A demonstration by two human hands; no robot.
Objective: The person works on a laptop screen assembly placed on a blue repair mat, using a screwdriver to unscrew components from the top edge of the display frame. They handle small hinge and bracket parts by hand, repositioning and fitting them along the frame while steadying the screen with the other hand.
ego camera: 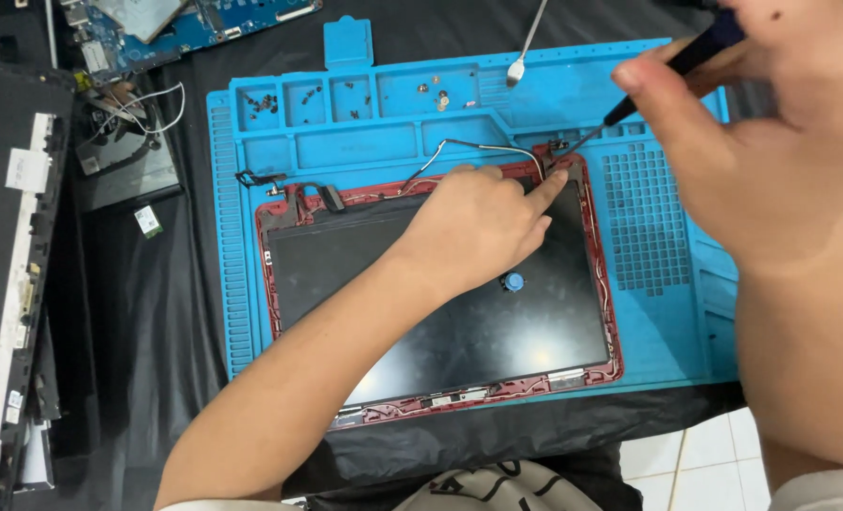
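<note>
Glossy black glass screen (459,331) in a red plastic frame (611,312), on a matt blue rubbery mat (667,312) over black cloth (185,312)

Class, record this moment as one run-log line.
left hand: presses laptop screen panel corner | right hand: holds screwdriver, tip at hinge | base: blue repair mat

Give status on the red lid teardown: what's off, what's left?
Done: motherboard out, loose screws in the blue mat trays. In hand: right hand drives a screwdriver at the top-right hinge; left hand steadies it. Left: display panel and cables remain in the lid.
</note>
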